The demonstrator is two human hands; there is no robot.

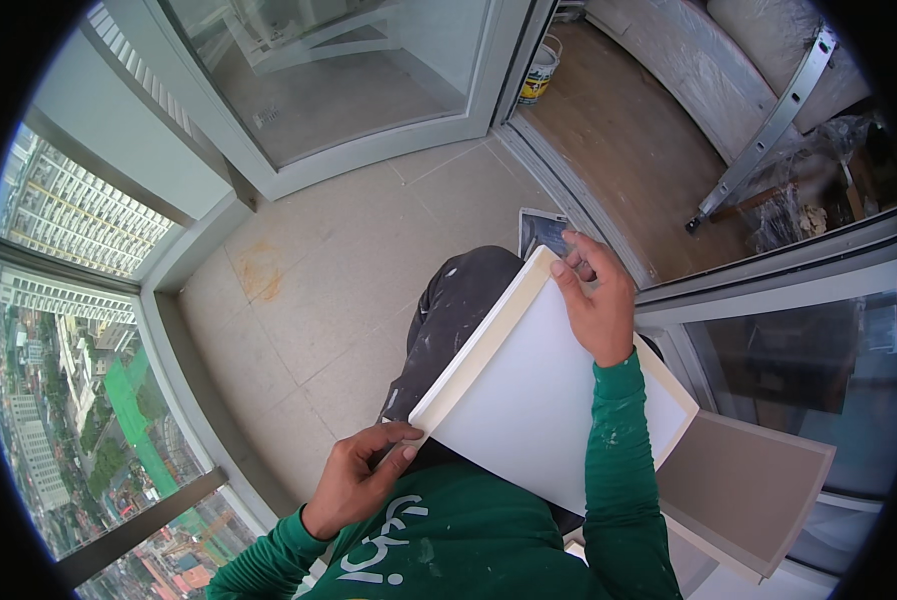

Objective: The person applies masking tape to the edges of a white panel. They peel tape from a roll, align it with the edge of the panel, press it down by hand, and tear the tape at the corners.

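Across my lap rests a flat white panel [529, 400], tilted, with a strip of cream masking tape [484, 345] along its left edge. Another cream strip shows on its right edge. My left hand [364, 475] is closed at the lower left corner, thumb and forefinger pinching the panel where the tape ends. At the panel's upper corner is my right hand [599, 300], its thumb against the taped edge and its other fingers bent beyond it. Whether the tape is fully stuck down I cannot tell.
A taupe panel [744, 480] lies to my right. Beyond my knee is a dark flat packet [541, 228] on the tiled floor [339, 300]. Glass windows stand at left and a glass door ahead. Past the door track are a paint bucket [540, 72] and a metal ladder leg [769, 125].
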